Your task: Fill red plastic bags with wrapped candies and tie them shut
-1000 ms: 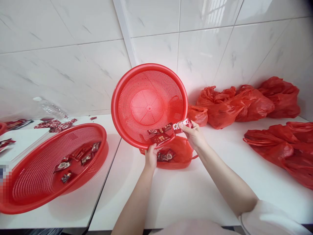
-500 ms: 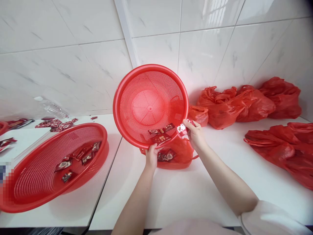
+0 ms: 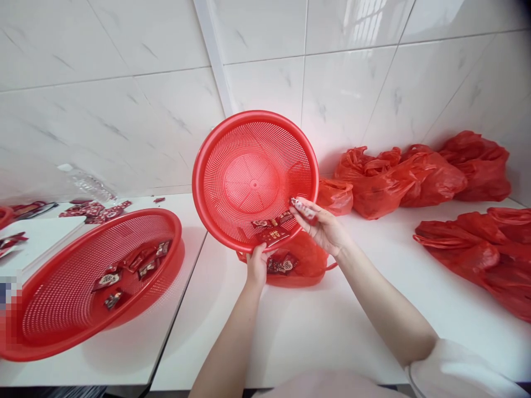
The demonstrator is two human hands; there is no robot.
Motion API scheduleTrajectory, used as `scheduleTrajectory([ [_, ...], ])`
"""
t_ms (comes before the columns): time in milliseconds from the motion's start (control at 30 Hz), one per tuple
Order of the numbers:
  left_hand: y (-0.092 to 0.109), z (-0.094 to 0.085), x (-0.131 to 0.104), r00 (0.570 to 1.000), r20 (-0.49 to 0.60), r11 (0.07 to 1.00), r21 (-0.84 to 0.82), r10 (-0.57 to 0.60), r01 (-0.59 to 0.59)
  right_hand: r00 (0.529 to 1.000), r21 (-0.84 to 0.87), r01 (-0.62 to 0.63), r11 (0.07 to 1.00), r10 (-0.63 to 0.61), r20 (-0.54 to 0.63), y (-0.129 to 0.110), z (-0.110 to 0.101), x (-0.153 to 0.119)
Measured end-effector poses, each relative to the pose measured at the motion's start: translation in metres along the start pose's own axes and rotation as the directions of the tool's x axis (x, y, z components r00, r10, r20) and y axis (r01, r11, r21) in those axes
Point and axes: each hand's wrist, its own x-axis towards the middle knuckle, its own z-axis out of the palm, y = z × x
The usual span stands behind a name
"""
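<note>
Two white tables (image 3: 352, 331) stretch across the scene, and on the left one sits a big red basket (image 3: 53, 315) with a loose scatter of wrapped packets inside. Centre stage now: a second basket (image 3: 249, 182), tipped up so its mouth faces the person, steady and barely shifted over this last second. Full red bags (image 3: 390, 188) line the far right, more red bags (image 3: 481, 249) lie nearer on that side, and one open bag (image 3: 313, 268) stands just below the raised basket, dark packets (image 3: 282, 265) showing in it.

Now the hands! The left hand (image 3: 257, 268) grips the near rim, thumb on top, unmoved. The right hand (image 3: 327, 229) is where the action is: it has rolled over, its fingertips swinging left across the right part of the rim, and they're pinching a small red-and-white packet (image 3: 303, 208). A moment ago that packet showed its broad printed face; now it's a narrow, blurred strip close to a few dark-red packets (image 3: 271, 235) low in the basket. That turn, I'd judge, means attention is on this single packet, held and not yet let go.
</note>
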Motion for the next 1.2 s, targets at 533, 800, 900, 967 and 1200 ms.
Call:
scheduleTrajectory([
  [533,0.001,0.000,-0.001,1.000,0.021,1.000,0.014,0.001,-0.002,0.992,-0.056,-0.118,0.991,0.120,0.040,0.004,0.005,-0.005],
  [800,-0.001,-0.001,0.000,1.000,0.023,1.000,0.016,0.009,-0.010,0.979,-0.498,-0.025,0.867,0.123,0.166,0.000,-0.001,-0.007],
  [900,-0.002,-0.002,0.000,1.000,0.026,1.000,0.011,-0.001,0.001,0.987,-0.772,0.153,0.617,-0.065,0.144,-0.003,-0.007,-0.005],
  [967,-0.001,-0.001,-0.001,1.000,0.023,1.000,0.017,-0.012,0.011,0.960,-0.911,0.257,0.322,-0.197,0.201,-0.002,-0.014,-0.004],
  [1200,-0.001,-0.001,-0.001,0.999,0.040,0.999,0.014,-0.029,0.028,0.922,-0.909,0.380,-0.172,-0.006,0.387,0.005,-0.031,0.001],
])
